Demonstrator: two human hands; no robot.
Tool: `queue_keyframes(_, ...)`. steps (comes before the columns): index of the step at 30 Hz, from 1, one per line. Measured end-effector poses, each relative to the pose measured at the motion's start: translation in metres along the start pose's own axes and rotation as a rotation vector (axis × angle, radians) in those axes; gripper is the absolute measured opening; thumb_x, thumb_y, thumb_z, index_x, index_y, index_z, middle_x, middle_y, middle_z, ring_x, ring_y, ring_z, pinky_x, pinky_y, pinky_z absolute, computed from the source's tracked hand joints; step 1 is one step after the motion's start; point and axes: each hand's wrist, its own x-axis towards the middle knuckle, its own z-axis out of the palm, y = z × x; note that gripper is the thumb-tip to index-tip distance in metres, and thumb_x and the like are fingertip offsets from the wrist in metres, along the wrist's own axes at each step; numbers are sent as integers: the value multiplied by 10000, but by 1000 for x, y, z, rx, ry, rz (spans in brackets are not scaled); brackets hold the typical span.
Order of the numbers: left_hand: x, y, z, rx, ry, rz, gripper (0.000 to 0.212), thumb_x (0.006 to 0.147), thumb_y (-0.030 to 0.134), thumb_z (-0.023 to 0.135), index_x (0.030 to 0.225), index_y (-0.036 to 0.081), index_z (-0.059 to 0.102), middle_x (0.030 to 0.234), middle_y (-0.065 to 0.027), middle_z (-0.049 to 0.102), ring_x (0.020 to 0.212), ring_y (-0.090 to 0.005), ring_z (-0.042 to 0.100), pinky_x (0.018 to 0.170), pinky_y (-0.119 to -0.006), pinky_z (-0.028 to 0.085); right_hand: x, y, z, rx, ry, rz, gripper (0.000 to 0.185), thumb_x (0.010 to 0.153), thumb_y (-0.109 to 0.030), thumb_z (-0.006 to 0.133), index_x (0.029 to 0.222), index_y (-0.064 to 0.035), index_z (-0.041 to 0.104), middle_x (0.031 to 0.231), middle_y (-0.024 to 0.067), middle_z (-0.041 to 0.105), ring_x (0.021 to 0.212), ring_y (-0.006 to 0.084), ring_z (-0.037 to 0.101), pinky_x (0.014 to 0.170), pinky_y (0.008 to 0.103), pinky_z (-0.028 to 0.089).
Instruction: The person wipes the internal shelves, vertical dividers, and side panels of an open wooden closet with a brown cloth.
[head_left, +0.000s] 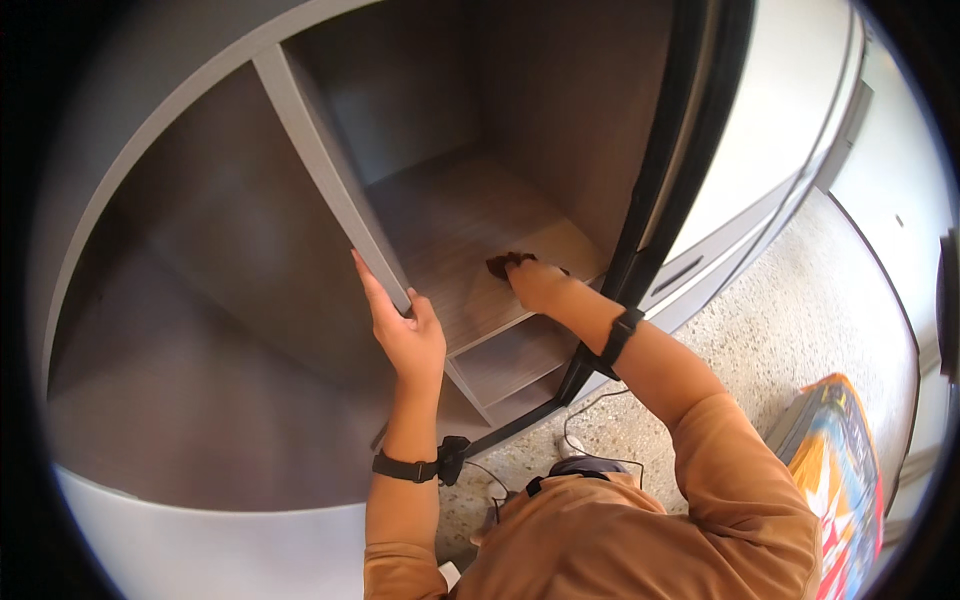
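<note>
My left hand (409, 330) grips the front edge of the upright divider panel (330, 172) of a wooden cabinet, thumb on one side and fingers on the other. Inside the right-hand compartment, my right hand (531, 283) presses a dark brown cloth (506, 264) on the wood-grain shelf (465, 292), near its front edge. Part of the cloth is hidden under the hand. Each forearm wears a black strap, and the left one carries a small black device (452, 460).
Smaller cubbies (517, 360) lie below the shelf. A black-edged sliding door frame (675, 150) stands close to my right arm. Thin cables (600, 456) hang by my body above the speckled floor (757, 307). A colourful printed bag (840, 480) stands at the right.
</note>
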Motion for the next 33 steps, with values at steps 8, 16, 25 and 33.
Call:
queue_keyframes(8,-5,5,14,35,136,-114,715,880,-106,465,1519,32,175,1323,-218,504,1076,-199,562,836,-257,492,143,18,12,160,58,-24,387,931,-198,554,1290,-55,574,1331,220,545,1222,341,540,1014,433,443)
queue_keyframes(16,-5,-25,24,246,189,-27,650,915,6,515,1459,-67,166,1286,-242,455,1147,-288,493,987,-380,397,290,73,12,284,284,-186,403,968,-225,501,1343,-81,526,1400,200,487,1294,331,472,1064,439,392)
queue_keyframes(25,-17,-56,18,245,307,80,464,902,87,594,1268,-108,386,1122,-217,534,1025,-282,545,878,-387,446,301,49,-19,332,141,-245,415,1004,-308,417,1400,-199,472,1452,144,451,1324,347,435,1093,459,344)
queue_keyframes(33,-9,-72,26,251,157,188,611,930,79,577,1396,-118,234,1287,-280,432,1144,-341,491,973,-423,403,285,60,26,406,114,-435,583,778,-12,644,1329,-165,528,1307,139,579,1228,321,534,1031,394,424)
